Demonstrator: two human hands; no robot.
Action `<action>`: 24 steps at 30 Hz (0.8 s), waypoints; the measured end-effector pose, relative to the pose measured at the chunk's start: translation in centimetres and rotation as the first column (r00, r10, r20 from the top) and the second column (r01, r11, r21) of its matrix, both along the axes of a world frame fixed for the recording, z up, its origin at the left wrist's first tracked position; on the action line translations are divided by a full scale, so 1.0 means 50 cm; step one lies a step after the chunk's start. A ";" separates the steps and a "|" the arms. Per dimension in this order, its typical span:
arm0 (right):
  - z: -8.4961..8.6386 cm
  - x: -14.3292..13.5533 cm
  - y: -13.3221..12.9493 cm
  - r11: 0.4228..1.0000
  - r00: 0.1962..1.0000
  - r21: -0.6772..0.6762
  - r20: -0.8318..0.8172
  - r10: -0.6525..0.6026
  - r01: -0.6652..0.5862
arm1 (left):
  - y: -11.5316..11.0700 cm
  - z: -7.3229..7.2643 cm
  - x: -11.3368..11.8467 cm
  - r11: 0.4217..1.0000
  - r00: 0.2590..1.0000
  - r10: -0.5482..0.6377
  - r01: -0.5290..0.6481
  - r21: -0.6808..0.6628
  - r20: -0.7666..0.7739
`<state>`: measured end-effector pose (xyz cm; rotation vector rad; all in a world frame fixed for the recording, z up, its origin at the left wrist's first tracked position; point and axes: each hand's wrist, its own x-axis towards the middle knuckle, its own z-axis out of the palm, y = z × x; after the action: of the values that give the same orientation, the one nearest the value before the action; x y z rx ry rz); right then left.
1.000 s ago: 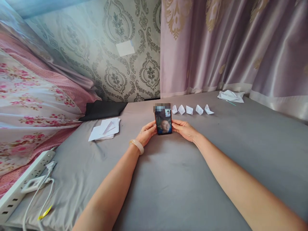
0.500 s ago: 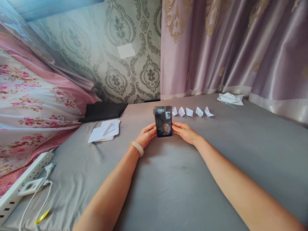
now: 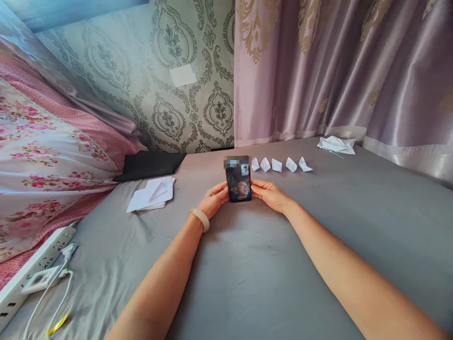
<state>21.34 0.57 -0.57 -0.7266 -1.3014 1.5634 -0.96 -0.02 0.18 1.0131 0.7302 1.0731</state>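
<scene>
A smartphone (image 3: 238, 182) stands nearly upright over the grey sheet, its lit screen facing me with a video call that shows a person. My left hand (image 3: 214, 198) grips its left edge, fingers behind and thumb at the side; a pale bangle (image 3: 199, 220) circles that wrist. My right hand (image 3: 269, 194) holds the opposite edge in the same way. Just beyond, to the right of the phone, several folded white paper pieces (image 3: 276, 165) sit in a row. Whether the phone's lower edge touches the sheet I cannot tell.
White paper sheets with a folded piece (image 3: 148, 198) lie at left, near a black cloth (image 3: 150, 165). More white paper (image 3: 336, 144) and a thin teal stick (image 3: 337, 154) lie far right. A power strip (image 3: 38, 264) with a plugged charger and white cables runs along the left edge.
The whole view has shifted slightly, so things appear a little further left. Both hands keep the same hold on the phone.
</scene>
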 end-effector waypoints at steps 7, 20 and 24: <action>0.008 -0.003 -0.004 1.000 1.000 -0.017 -0.007 -0.006 0.005 | 0.005 -0.004 -0.003 1.000 1.000 -0.015 0.015 0.008 0.007; 0.012 -0.003 -0.008 1.000 1.000 -0.007 0.023 -0.003 0.003 | 0.008 -0.005 -0.003 0.999 0.999 -0.038 0.038 0.008 0.017; 0.009 -0.001 -0.005 1.000 0.999 0.010 0.038 0.013 -0.013 | 0.005 -0.003 -0.005 0.998 0.998 -0.066 0.066 0.025 0.013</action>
<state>21.27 0.31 -0.09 -0.7454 -1.3433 1.5590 -1.22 0.24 0.05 1.0430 0.6695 1.0328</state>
